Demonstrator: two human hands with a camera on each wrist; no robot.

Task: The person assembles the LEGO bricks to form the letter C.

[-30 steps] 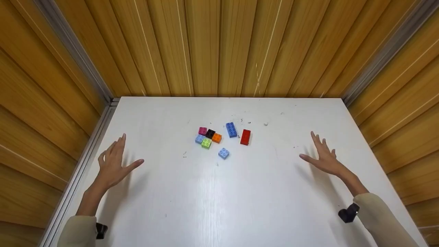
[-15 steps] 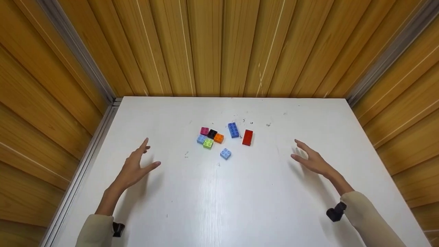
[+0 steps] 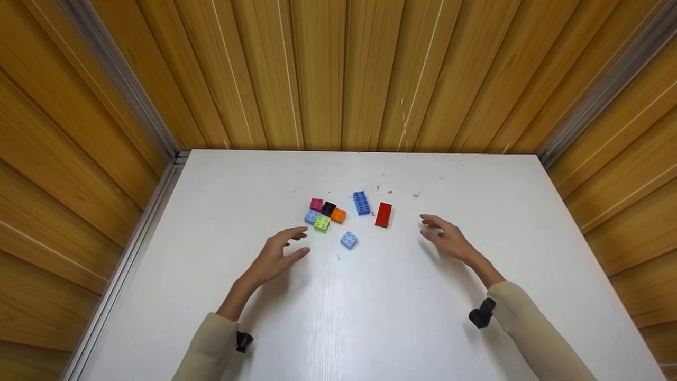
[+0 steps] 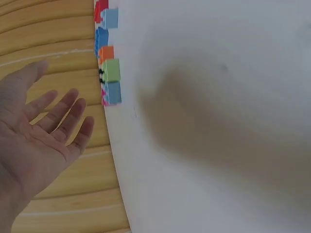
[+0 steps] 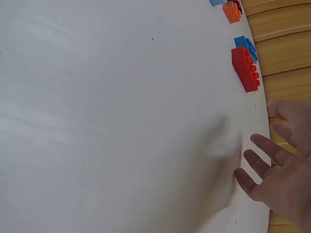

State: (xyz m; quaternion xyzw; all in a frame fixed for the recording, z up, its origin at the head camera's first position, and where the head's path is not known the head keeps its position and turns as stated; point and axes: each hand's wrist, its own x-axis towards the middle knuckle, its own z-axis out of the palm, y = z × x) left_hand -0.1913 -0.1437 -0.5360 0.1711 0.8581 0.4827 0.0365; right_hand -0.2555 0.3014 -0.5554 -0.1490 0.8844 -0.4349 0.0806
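Note:
Over the white table my left hand [image 3: 273, 259] hovers with fingers loosely bent and thumb apart, holding nothing. Its fingertips are just left of a lone light blue brick [image 3: 349, 240] and near a lime green brick [image 3: 321, 223]. That green brick is clustered with another light blue brick [image 3: 312, 216], a magenta brick [image 3: 316, 204], a black brick [image 3: 328, 208] and an orange brick [image 3: 338, 215]. My right hand [image 3: 448, 241], also holding nothing, is raised to the right of a long red brick [image 3: 383, 215]. A long blue brick [image 3: 362, 203] lies left of the red one.
The white table [image 3: 381, 328] ends at a wood-patterned back wall [image 3: 359, 79], with similar panels on both sides. Grey metal rails run along the corners. Small dark marks dot the tabletop behind the bricks. Each sleeve bears a small black camera.
Both hands have moved inward toward the bricks, the left rightward and the right leftward. Their fingers, earlier spread, are more bent now. The bricks lie in the same arrangement.

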